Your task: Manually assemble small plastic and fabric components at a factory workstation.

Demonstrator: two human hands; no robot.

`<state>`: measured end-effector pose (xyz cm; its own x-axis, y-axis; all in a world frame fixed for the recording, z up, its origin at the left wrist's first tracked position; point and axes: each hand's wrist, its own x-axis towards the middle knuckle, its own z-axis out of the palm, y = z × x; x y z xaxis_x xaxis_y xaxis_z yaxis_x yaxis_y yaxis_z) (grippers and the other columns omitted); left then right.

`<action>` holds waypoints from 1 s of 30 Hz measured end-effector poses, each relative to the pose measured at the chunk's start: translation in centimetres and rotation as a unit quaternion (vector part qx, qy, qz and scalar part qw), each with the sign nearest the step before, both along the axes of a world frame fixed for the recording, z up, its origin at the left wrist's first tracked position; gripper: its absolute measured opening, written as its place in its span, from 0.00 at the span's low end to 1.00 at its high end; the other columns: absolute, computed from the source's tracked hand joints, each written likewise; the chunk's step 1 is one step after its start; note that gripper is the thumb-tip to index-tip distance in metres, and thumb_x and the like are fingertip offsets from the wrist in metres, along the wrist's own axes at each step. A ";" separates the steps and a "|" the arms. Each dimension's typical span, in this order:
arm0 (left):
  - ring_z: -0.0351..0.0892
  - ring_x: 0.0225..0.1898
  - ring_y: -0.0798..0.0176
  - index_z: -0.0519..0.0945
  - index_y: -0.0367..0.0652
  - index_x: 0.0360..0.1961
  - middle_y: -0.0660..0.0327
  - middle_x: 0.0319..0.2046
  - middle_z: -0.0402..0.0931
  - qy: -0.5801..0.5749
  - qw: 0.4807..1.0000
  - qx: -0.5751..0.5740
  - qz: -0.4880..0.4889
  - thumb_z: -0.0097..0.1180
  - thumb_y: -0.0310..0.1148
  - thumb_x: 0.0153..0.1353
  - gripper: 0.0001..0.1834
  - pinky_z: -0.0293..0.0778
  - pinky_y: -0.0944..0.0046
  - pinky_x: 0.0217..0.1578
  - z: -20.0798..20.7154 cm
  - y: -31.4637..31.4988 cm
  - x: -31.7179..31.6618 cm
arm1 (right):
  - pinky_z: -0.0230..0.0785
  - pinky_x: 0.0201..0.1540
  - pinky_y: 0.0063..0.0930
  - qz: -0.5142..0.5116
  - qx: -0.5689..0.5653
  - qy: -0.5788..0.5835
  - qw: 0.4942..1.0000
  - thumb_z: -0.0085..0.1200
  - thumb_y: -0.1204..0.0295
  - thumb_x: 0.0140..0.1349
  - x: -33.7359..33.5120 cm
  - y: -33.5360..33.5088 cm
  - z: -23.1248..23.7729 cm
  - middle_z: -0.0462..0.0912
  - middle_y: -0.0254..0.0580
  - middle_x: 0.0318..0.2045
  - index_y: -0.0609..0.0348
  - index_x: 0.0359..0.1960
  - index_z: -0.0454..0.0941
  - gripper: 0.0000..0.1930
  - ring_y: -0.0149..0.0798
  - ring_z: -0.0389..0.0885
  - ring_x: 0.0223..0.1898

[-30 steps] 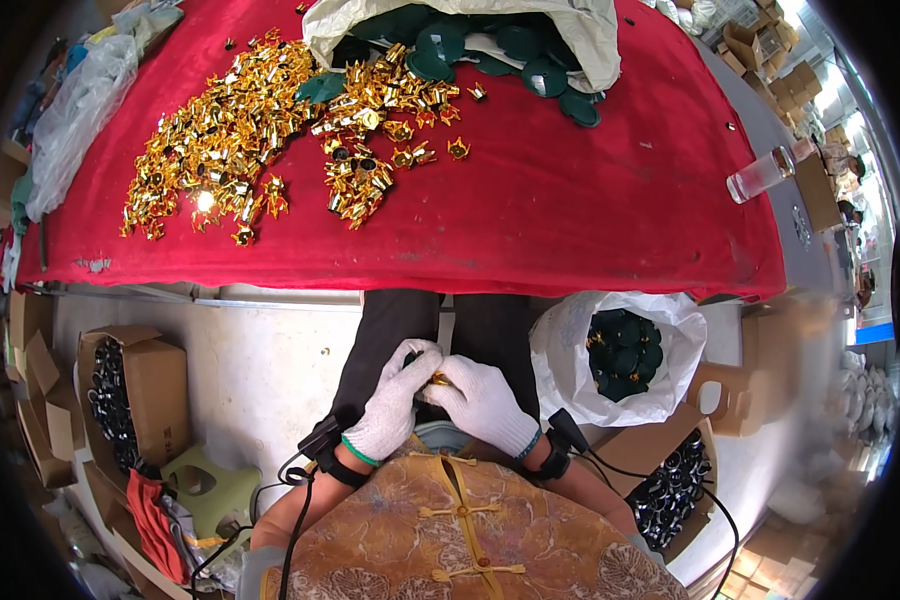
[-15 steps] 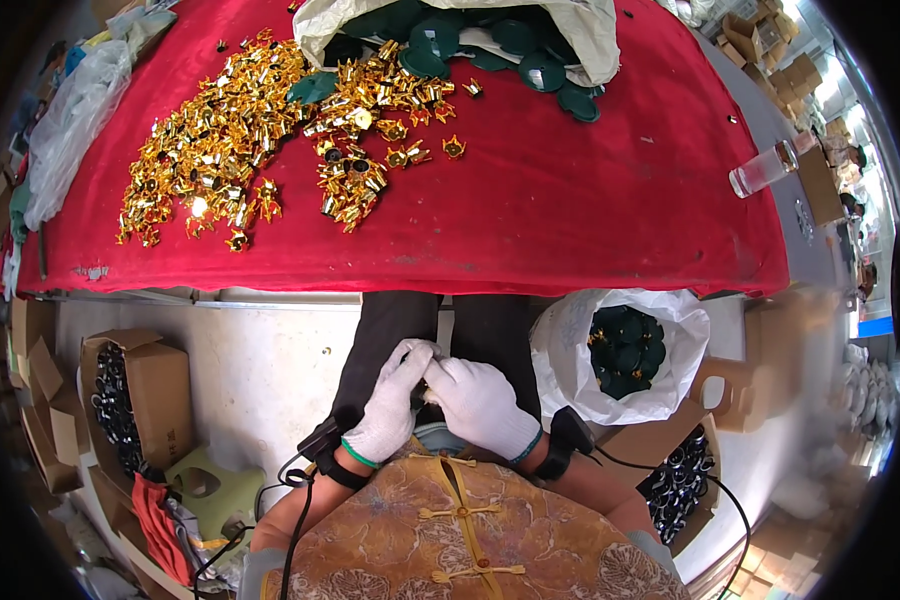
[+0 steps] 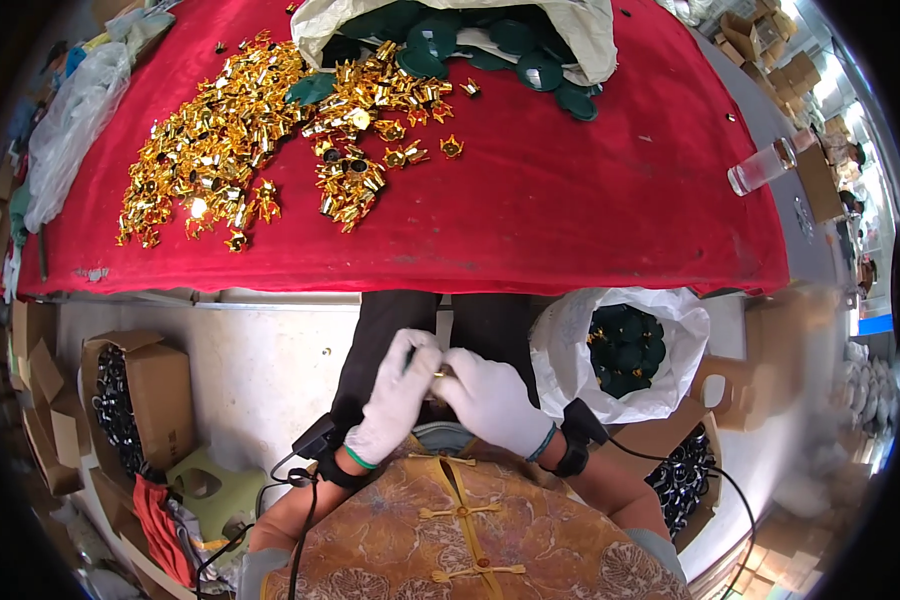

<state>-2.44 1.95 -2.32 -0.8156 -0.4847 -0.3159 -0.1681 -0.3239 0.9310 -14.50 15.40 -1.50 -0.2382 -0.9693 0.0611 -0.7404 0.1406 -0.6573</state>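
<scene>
Both my hands, in white knitted gloves, meet above my lap just off the table's front edge. My left hand (image 3: 395, 400) has its fingers bent in around a small gold piece (image 3: 438, 374), most of which the gloves hide. From the other side my right hand (image 3: 492, 402) grips the same piece between thumb and fingers. On the table lies a large heap of shiny gold pronged cups (image 3: 215, 140), with a few strays at its right side. Dark green discs (image 3: 435, 38) spill from a white sack (image 3: 598, 40) behind the heap.
A red cloth (image 3: 570, 220) covers the table. A clear glass cylinder (image 3: 760, 170) lies at the right. By my right knee stands a white bag (image 3: 555, 355) of green pieces. Cardboard boxes (image 3: 160, 400) with dark parts flank me, and cables (image 3: 730, 500) run from both wrists.
My hands have shifted slightly, the right wrist swinging outward to the right. The gap between the fingers has widened a little, and a gold glint now shows there.
</scene>
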 end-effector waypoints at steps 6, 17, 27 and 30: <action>0.70 0.45 0.73 0.77 0.44 0.48 0.67 0.39 0.72 0.065 0.992 0.104 0.019 0.49 0.43 0.82 0.14 0.69 0.67 0.50 -0.4 0.0 -0.2 | 0.79 0.35 0.47 -0.044 0.059 0.031 0.997 0.64 0.60 0.67 1.3 0.0 0.8 0.82 0.49 0.33 0.58 0.51 0.76 0.19 0.56 0.86 0.32; 0.77 0.42 0.59 0.73 0.37 0.49 0.52 0.43 0.74 0.058 0.962 -0.254 -0.077 0.57 0.28 0.70 0.10 0.75 0.58 0.45 3.0 0.0 0.0 | 0.79 0.24 0.31 -0.090 0.113 -0.684 0.716 0.57 0.73 0.72 -1.0 1.2 0.5 0.79 0.40 0.26 0.61 0.40 0.78 0.05 0.35 0.84 0.22; 0.73 0.49 0.66 0.78 0.39 0.50 0.62 0.45 0.74 0.029 0.982 0.185 0.015 0.45 0.44 0.82 0.18 0.69 0.64 0.56 0.2 -0.4 0.3 | 0.79 0.34 0.47 -0.040 0.071 0.019 0.996 0.64 0.59 0.68 1.5 -0.4 0.8 0.83 0.50 0.36 0.58 0.53 0.76 0.20 0.56 0.87 0.34; 0.69 0.46 0.70 0.76 0.40 0.48 0.64 0.41 0.72 0.043 0.999 -0.008 -0.001 0.48 0.42 0.82 0.14 0.70 0.65 0.52 0.9 -0.2 0.0 | 0.79 0.31 0.43 -0.059 0.025 -0.035 0.997 0.63 0.61 0.69 1.8 -0.3 0.3 0.81 0.47 0.30 0.59 0.49 0.76 0.16 0.52 0.85 0.28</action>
